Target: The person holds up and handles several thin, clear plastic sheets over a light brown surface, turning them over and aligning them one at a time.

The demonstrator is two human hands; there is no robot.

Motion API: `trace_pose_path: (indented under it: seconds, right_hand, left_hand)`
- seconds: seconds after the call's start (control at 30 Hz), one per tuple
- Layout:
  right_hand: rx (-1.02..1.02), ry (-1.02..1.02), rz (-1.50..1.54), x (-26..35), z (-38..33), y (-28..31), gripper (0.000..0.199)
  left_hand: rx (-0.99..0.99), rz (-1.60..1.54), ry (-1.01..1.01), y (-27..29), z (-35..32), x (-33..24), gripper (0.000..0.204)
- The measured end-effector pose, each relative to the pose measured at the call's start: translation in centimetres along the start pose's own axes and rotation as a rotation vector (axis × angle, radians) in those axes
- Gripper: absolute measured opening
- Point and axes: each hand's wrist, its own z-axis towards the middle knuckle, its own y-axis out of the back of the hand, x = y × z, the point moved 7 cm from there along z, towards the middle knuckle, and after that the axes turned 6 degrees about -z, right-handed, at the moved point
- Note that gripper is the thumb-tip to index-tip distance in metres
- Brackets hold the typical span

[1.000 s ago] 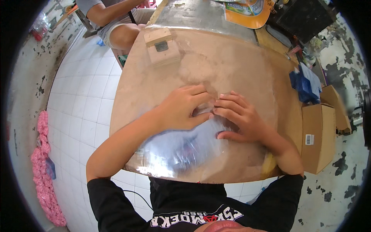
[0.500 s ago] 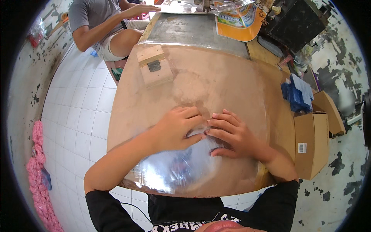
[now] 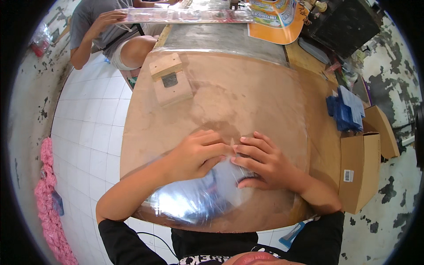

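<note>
A clear, glossy plastic sheet (image 3: 190, 201) lies on the near part of the brown-covered table, bright with reflected light. At its far edge, my left hand (image 3: 205, 152) is closed, thumb and forefinger pinching the film. A small pointed, see-through bit stands up just beyond those fingertips. Close by on the right, my right hand (image 3: 265, 161) rests on the plastic with fingers stretched out and thumb apart. Its fingertips almost meet the left ones. Exactly how the film folds between the hands is hard to make out.
A wooden block jig (image 3: 171, 81) with a dark patch sits farther off on the left. Across the far end, a co-worker's hand (image 3: 110, 18) holds a long clear plastic strip (image 3: 185, 16). Blue packets (image 3: 343, 108) and a cardboard box (image 3: 360, 170) stand at the right.
My left thumb has drawn in against the forefinger, pinching the film. My right hand has shifted slightly nearer. The co-worker's arm has swung left, bringing a long plastic strip across the far end.
</note>
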Motion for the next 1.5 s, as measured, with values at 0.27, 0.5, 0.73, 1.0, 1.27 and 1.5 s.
trace_pose_path:
  seconds: [0.27,0.5,0.73,1.0,1.27,1.5]
  right_hand:
    - [-0.031,0.022,0.040,0.1,-0.2,-0.1,0.050]
    - [-0.065,-0.124,0.300,-0.8,-0.6,0.3,0.045]
    - [-0.065,-0.206,0.426,-1.3,-0.5,0.2,0.035]
    - [-0.164,-0.494,0.675,-0.8,-0.1,0.3,0.019]
    - [-0.629,-0.911,0.985,-6.0,-3.6,0.0,0.021]
    - [-0.673,-0.807,1.158,-6.9,-4.0,-0.9,0.021]
  left_hand:
    - [-0.010,0.053,-0.016,-0.1,-0.1,-0.4,0.020]
    - [-0.096,0.058,-0.058,0.4,-0.8,-0.7,0.025]
    - [-0.138,-0.063,-0.049,0.7,-0.8,-1.3,0.024]
    - [-0.271,-0.375,0.188,1.9,-1.2,-0.9,0.026]
    - [-0.063,-0.658,0.505,2.2,-2.3,1.7,0.031]
    - [-0.511,-0.794,0.583,3.5,-2.5,4.4,0.013]
